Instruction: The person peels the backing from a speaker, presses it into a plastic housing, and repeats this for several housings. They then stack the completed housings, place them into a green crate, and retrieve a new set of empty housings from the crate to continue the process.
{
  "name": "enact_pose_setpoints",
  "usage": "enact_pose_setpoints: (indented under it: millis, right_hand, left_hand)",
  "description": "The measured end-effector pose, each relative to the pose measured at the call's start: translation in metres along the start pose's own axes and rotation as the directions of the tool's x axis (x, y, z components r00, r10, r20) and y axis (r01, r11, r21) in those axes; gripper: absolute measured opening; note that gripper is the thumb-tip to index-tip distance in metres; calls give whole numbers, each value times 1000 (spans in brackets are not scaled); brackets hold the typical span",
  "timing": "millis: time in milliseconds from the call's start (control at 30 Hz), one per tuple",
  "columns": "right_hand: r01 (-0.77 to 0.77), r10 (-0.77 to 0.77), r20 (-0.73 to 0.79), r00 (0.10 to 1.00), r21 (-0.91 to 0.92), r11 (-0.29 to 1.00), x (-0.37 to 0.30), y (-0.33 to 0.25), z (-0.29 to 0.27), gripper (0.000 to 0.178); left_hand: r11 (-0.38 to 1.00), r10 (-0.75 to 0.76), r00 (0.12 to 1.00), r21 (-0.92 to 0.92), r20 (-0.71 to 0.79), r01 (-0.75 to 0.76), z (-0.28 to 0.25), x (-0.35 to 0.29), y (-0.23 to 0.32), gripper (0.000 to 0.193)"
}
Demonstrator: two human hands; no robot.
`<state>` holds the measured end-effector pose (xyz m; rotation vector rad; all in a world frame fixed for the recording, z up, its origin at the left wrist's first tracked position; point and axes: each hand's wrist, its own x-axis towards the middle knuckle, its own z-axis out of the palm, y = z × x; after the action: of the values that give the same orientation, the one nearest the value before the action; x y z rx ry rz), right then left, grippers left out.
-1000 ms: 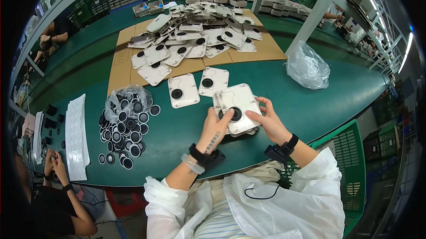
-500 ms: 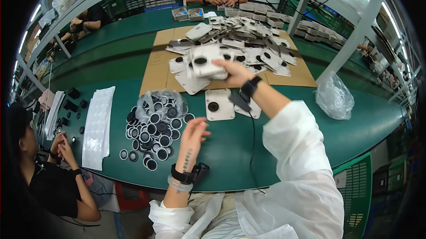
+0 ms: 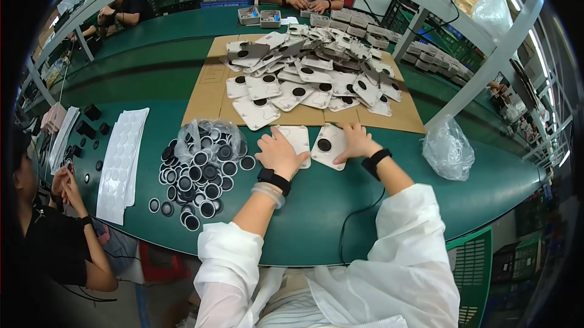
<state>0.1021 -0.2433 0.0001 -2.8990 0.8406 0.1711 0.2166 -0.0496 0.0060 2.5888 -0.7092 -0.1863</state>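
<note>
Two white square plates with rounded corners lie side by side on the green table in front of me. My left hand (image 3: pixel 281 155) covers much of the left plate (image 3: pixel 299 137), its fingers and thumb spread round the edges; the plate's middle is hidden. The right plate (image 3: pixel 329 147) has a black round disc at its centre. My right hand (image 3: pixel 358 142) grips its right side, fingers at the far edge and thumb at the near one. Left of my hands lies a heap of black rings with pale rims (image 3: pixel 210 174), partly under a clear plastic bag (image 3: pixel 205 135).
Beyond my hands, a large pile of similar white plates (image 3: pixel 307 74) covers a cardboard sheet (image 3: pixel 204 100). White sheets of round stickers (image 3: pixel 121 164) lie farther left, near a seated co-worker (image 3: pixel 58 237). A crumpled clear bag (image 3: pixel 449 150) sits right, below a grey frame post (image 3: pixel 486 63).
My right hand has come down from the pile toward me, and the plates it carried now lie on the pile. My left hand has moved forward onto the left plate.
</note>
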Motion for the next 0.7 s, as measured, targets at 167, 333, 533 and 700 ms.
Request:
enact_pose_setpoints:
  millis: [167,333,533,700]
  right_hand:
    - [-27,24,115,993,32,999,-21,8,3,123]
    - [68,-5,-141,990,449,891,-34,40,22,103]
    - [-123,87,112,990,984,131,-47,46,38,58]
    - [-383,-202,325,924,786,-486,-61,31,34,44]
  left_hand:
    - [991,-132,988,18,82,131,18,6,5,94]
    - [955,-55,994,-285,89,78,36,6,-35,85]
    - [435,263,963,-899,67,-57,49,-25,-14,82]
    - [773,300,950,-562,-87,-295,62,-51,10,73]
